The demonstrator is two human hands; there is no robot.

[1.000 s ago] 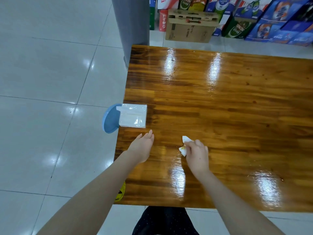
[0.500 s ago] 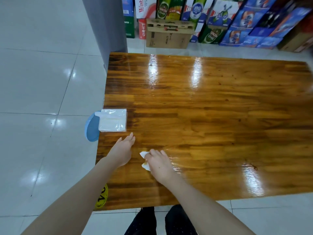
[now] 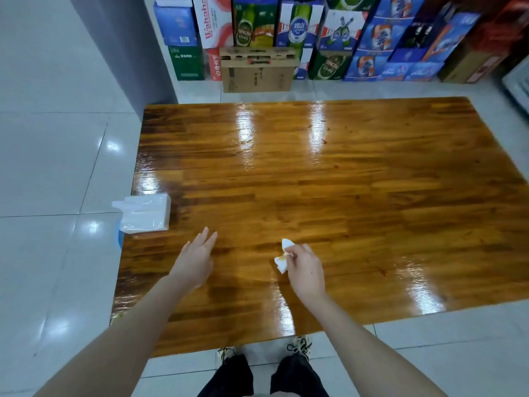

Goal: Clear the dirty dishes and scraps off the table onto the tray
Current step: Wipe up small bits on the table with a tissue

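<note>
Glossy tabletop [image 3: 315, 181] carries a tissue pack [image 3: 146, 213] at its left edge. Your left grip [image 3: 194, 262] is flat and wide; your right grip [image 3: 303, 270] pinches the stained tissue [image 3: 282, 265]. Wipe rightward toward the specks [image 3: 382, 272], pressing lightly; no tray shows.

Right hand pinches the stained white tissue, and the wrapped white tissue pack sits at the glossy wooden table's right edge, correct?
No: the wrapped white tissue pack sits at the left edge of the glossy wooden table, per the head view. The right hand does pinch the stained white tissue.
</note>
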